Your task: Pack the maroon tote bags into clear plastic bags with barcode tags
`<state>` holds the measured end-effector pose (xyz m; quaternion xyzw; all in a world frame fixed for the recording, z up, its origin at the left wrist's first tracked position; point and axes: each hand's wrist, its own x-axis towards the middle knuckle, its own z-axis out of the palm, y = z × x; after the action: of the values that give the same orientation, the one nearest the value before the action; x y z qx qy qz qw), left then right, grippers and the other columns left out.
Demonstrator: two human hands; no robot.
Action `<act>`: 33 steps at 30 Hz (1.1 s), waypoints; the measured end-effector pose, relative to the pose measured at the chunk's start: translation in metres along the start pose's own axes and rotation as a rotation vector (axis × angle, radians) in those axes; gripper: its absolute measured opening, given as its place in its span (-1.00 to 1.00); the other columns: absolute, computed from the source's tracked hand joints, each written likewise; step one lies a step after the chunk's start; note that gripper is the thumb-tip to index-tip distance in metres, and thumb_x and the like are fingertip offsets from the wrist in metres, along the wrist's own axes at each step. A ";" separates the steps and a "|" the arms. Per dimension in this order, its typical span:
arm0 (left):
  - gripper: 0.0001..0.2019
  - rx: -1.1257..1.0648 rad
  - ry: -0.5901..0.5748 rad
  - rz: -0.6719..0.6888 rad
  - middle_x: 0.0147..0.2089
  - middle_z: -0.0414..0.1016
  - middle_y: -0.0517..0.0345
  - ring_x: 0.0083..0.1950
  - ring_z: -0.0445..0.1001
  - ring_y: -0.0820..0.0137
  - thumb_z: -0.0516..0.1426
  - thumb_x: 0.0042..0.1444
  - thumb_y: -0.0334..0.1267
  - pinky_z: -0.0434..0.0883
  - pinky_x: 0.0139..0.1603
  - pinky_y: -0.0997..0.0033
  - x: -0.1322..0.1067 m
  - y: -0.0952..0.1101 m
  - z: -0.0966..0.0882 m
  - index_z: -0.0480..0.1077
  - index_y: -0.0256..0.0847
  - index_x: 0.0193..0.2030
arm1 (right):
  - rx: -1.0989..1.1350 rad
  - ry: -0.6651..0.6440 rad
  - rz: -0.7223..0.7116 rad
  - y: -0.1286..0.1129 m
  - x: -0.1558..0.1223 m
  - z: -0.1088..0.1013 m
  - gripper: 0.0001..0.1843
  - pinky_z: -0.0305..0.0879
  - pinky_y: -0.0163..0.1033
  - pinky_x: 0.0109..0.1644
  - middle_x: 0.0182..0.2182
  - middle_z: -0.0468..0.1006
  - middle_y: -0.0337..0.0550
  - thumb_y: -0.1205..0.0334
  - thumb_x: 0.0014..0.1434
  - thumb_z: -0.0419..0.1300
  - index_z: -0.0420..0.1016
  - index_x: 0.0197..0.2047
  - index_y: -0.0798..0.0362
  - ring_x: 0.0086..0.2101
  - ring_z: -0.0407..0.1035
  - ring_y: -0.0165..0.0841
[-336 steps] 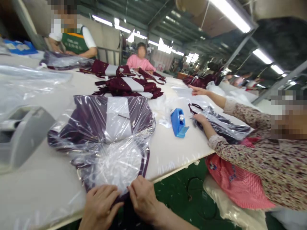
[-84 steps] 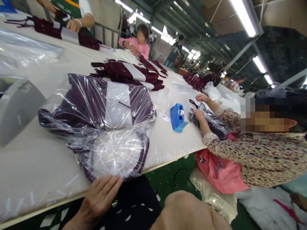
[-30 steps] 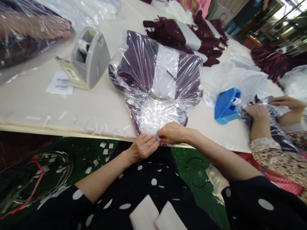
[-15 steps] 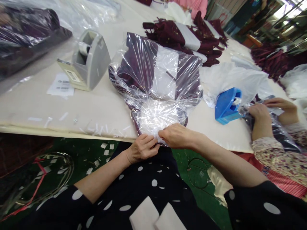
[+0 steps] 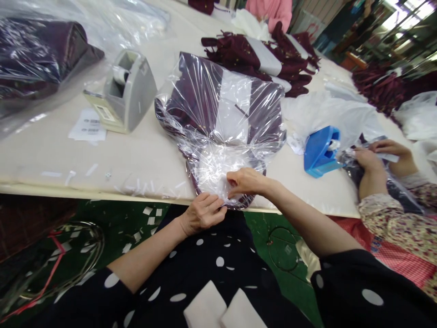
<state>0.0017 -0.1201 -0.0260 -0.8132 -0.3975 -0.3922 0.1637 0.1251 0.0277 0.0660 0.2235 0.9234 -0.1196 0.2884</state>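
A clear plastic bag (image 5: 239, 146) lies at the front edge of the table, with a folded dark maroon garment (image 5: 198, 95) inside, a white paper band (image 5: 234, 105) around it. My left hand (image 5: 205, 210) holds the bag's near edge, its fingers closed on the film. My right hand (image 5: 247, 181) rests over the bag's lower part, fingers curled and closed at the crinkled plastic. Glare covers the film near the fingertips. To the left stands a grey tape dispenser (image 5: 138, 93) beside white label sheets (image 5: 88, 125).
A blue tape dispenser (image 5: 319, 152) stands on the right, near a co-worker's hands (image 5: 370, 164) on another bagged dark item. Banded maroon garments (image 5: 239, 52) are piled behind. At the far left lies another plastic-wrapped dark item (image 5: 37, 54). Tape strips stick along the table edge (image 5: 146, 187).
My right hand has moved slightly up and away from the bag's near edge. My left hand stays at that edge. The view has shifted a little.
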 end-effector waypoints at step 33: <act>-0.61 0.227 0.034 -0.077 0.05 0.42 -0.17 0.14 0.29 0.15 0.05 0.18 -0.31 0.19 0.14 0.04 0.054 -0.038 -0.056 0.21 -0.33 0.15 | -0.095 1.315 -0.112 -0.022 -0.059 0.040 -0.75 -0.05 -0.21 -0.34 -0.52 0.28 -0.15 0.40 0.24 -0.07 0.30 -0.44 0.10 -0.43 0.07 -0.33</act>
<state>-0.0361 -0.1007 0.0497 -0.7669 -0.4674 -0.3644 0.2462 0.1766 -0.0259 0.0704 0.1886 0.9215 0.0681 -0.3326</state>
